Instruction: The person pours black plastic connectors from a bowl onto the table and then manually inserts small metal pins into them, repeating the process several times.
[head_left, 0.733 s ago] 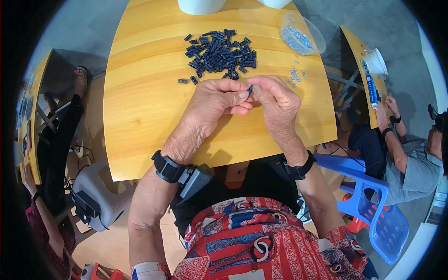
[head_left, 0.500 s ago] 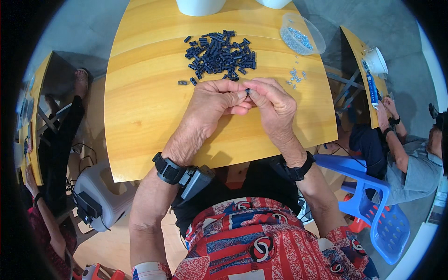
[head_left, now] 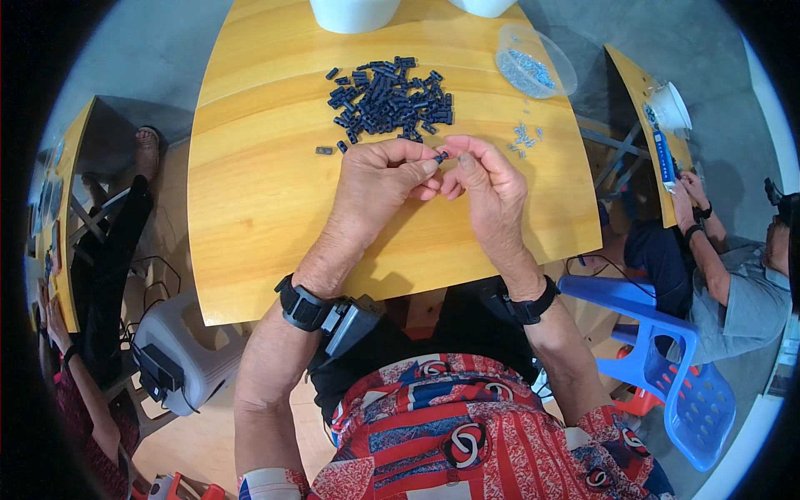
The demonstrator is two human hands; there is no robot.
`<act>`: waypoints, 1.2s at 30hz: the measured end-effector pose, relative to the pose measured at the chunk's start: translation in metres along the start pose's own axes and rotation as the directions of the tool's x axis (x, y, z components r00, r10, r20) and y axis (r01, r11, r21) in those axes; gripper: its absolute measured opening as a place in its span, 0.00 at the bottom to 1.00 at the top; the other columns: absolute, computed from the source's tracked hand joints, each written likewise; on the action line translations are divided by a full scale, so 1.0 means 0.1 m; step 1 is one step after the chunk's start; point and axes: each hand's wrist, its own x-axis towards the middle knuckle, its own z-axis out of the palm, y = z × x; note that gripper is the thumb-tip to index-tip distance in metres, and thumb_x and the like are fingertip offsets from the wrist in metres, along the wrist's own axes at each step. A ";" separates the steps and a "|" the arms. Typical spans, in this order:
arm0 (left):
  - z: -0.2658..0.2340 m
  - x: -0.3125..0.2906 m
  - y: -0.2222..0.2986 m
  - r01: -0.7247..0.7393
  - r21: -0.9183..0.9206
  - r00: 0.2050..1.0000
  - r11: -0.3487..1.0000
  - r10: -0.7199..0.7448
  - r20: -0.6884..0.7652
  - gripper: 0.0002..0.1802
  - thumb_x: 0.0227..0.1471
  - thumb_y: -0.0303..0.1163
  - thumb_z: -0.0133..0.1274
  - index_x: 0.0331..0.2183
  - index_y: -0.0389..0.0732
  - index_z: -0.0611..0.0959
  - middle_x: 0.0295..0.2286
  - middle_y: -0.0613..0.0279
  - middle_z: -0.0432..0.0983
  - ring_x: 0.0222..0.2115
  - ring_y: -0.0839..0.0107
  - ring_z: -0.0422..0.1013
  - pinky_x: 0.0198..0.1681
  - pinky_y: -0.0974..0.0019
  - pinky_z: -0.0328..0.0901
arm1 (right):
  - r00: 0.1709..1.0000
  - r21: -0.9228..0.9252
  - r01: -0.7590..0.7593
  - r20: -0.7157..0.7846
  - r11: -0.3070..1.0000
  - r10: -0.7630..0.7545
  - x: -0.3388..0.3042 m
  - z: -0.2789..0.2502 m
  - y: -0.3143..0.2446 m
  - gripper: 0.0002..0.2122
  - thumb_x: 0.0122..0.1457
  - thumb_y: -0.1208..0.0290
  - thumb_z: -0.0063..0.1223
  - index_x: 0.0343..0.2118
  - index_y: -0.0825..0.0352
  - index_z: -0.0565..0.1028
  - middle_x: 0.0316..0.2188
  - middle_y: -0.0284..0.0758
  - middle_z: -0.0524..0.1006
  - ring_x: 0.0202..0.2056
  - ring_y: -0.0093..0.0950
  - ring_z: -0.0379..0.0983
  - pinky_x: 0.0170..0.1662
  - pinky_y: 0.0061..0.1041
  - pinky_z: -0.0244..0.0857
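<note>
Sitting between hands (head_left: 375, 182) (head_left: 498, 190): black piece (head_left: 442, 157)

The dark piece (head_left: 441, 157) in the left grip (head_left: 373, 183) looked like plastic; beyond the grip lay matt, plastic-looking black pieces (head_left: 392, 100); to its right were shiny, metallic-looking bits (head_left: 522, 140) and a clear, glossy plastic tub (head_left: 556, 57); beneath it the table (head_left: 267, 217) looked like smooth wood.

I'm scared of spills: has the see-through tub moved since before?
No. The see-through tub keeps the same spot on the wooden table, judged against the loose silvery pieces; the whole view just shifted slightly.
</note>
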 end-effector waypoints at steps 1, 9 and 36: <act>0.01 0.00 0.00 0.002 0.000 1.000 1.000 -0.002 0.001 0.05 0.52 0.22 0.53 0.32 0.31 0.81 0.24 0.60 0.78 0.22 0.79 0.73 0.27 0.79 0.69 | 1.000 -0.008 0.010 0.004 1.000 -0.010 0.01 -0.01 0.00 0.08 0.60 0.74 0.48 0.40 0.70 0.74 0.31 0.31 0.76 0.24 0.15 0.70 0.26 0.14 0.64; 0.04 -0.03 0.02 0.026 0.099 1.000 0.995 -0.027 0.009 0.05 0.51 0.22 0.53 0.31 0.30 0.81 0.24 0.60 0.78 0.23 0.79 0.73 0.26 0.79 0.69 | 1.000 -0.027 0.006 -0.010 1.000 -0.006 0.02 -0.02 0.05 0.03 0.57 0.77 0.52 0.32 0.71 0.75 0.22 0.28 0.74 0.21 0.14 0.68 0.24 0.13 0.63; -0.02 0.00 0.05 0.158 0.109 0.980 0.981 -0.169 0.101 0.08 0.52 0.27 0.54 0.34 0.32 0.81 0.27 0.57 0.79 0.27 0.73 0.76 0.31 0.75 0.72 | 0.999 -0.057 -0.020 0.025 0.998 0.021 -0.03 -0.05 0.02 0.03 0.57 0.77 0.51 0.30 0.72 0.74 0.21 0.28 0.73 0.22 0.14 0.66 0.25 0.14 0.66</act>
